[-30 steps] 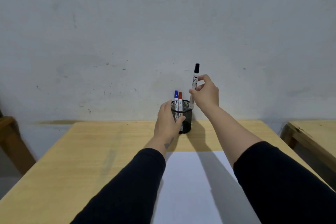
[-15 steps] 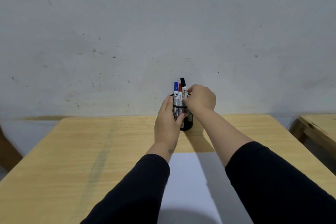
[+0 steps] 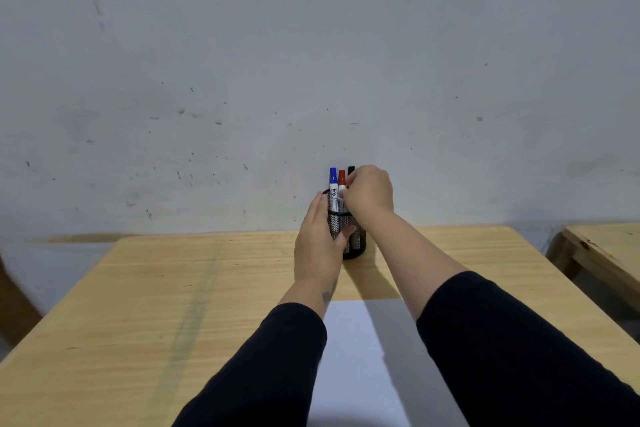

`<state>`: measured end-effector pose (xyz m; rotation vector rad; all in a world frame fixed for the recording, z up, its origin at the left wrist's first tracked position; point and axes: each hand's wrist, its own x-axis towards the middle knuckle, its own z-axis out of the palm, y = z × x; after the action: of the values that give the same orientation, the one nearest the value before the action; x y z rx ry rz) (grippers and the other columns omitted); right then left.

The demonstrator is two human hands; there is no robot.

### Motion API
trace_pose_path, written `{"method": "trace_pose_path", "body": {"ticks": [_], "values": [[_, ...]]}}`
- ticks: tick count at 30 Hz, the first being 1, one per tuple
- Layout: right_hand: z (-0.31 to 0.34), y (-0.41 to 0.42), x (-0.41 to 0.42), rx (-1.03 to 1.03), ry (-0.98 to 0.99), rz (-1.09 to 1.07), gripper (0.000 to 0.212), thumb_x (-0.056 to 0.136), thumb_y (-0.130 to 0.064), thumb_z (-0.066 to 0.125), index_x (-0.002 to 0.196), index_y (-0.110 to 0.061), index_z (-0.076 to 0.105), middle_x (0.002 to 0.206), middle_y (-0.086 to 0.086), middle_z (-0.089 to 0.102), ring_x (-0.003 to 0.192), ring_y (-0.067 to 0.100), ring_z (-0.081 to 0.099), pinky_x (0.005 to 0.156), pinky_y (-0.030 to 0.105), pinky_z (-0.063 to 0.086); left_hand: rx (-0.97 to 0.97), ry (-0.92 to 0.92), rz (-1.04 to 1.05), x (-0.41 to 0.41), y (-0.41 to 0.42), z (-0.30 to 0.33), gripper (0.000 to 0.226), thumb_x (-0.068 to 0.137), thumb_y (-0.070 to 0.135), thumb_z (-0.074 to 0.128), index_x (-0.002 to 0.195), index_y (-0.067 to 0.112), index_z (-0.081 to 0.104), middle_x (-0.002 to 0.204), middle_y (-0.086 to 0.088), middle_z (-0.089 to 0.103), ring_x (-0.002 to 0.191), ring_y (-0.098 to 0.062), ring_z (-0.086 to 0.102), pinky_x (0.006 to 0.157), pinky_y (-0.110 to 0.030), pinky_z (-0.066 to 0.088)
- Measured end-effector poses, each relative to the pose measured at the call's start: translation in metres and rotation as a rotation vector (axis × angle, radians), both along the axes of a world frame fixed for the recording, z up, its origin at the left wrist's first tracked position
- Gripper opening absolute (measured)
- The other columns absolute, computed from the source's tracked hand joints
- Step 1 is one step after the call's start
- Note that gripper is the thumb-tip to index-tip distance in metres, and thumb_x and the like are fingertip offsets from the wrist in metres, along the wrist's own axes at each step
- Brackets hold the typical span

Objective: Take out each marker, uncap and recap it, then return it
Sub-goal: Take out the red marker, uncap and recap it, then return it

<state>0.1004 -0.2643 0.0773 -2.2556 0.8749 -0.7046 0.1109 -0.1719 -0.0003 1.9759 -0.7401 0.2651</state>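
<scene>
A black mesh pen cup [image 3: 356,246] stands near the table's far edge by the wall. Three capped markers stand upright in it: blue [image 3: 333,184] on the left, red [image 3: 342,178] in the middle, and black [image 3: 351,170] just behind, with only its cap showing. My left hand [image 3: 318,246] is wrapped around the cup's left side and holds it. My right hand [image 3: 369,191] hovers over the cup's mouth. Its thumb and forefinger pinch the red marker just below its cap and hide the black marker's body.
The cup stands on a light wooden table [image 3: 173,288] against a grey wall. A white sheet of paper [image 3: 360,357] lies on the near part of the table between my forearms. Another wooden table's corner [image 3: 602,246] shows at the right.
My right hand lowered the black marker from above the cup down into it, then shifted its fingers onto the red marker. My left hand stayed on the cup.
</scene>
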Motion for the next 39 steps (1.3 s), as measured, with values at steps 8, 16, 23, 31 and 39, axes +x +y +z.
{"method": "trace_pose_path", "body": {"ticks": [8,16,23,31,39], "values": [[-0.006,0.008,0.014,-0.014,0.093,-0.042,0.033,0.087,-0.001,0.055,0.058,-0.011,0.043,0.060,0.001,0.042,0.068,0.025,0.049,0.042,0.024,0.023,-0.008,0.017,-0.004,0.002,0.000,-0.001,0.068,0.089,0.013,0.061,0.148,0.021,0.028,0.154,0.006,0.032,0.141,-0.007,0.029,0.109,-0.015,0.019],[0.040,0.005,-0.005,-0.005,-0.275,0.023,0.020,0.087,-0.017,0.063,0.103,-0.009,0.074,0.098,0.009,0.074,0.090,0.023,0.069,0.075,0.024,0.049,0.079,0.024,-0.026,0.009,0.002,0.004,0.072,0.085,0.031,0.066,0.147,0.017,0.031,0.153,0.005,0.034,0.141,-0.011,0.031,0.114,-0.025,0.027],[0.077,0.016,-0.055,-0.107,-0.281,0.140,0.022,0.084,-0.015,0.067,0.104,-0.008,0.074,0.096,0.008,0.075,0.090,0.018,0.069,0.080,0.024,0.051,-0.127,-0.082,0.023,0.000,0.033,0.074,0.042,0.096,0.020,0.051,0.138,0.017,0.047,0.142,0.001,0.051,0.131,-0.012,0.045,0.101,-0.014,0.027],[0.039,0.053,-0.106,-0.151,-0.076,0.377,0.017,0.089,-0.020,0.065,0.100,-0.016,0.076,0.093,0.005,0.075,0.085,0.018,0.069,0.077,0.030,0.056,0.030,-0.339,-0.133,-0.033,0.089,0.100,0.026,0.089,0.012,0.060,0.114,0.016,0.066,0.109,-0.001,0.066,0.096,-0.017,0.062,0.088,-0.034,0.050],[0.010,0.098,-0.137,-0.050,-0.318,0.147,0.016,0.085,-0.007,0.060,0.085,-0.007,0.076,0.078,0.005,0.073,0.079,0.021,0.065,0.076,0.028,0.051,-0.216,0.002,0.023,-0.061,0.120,0.071,0.012,0.086,0.011,0.062,0.088,0.016,0.072,0.088,0.003,0.072,0.086,-0.012,0.064,0.081,-0.031,0.053]]}}
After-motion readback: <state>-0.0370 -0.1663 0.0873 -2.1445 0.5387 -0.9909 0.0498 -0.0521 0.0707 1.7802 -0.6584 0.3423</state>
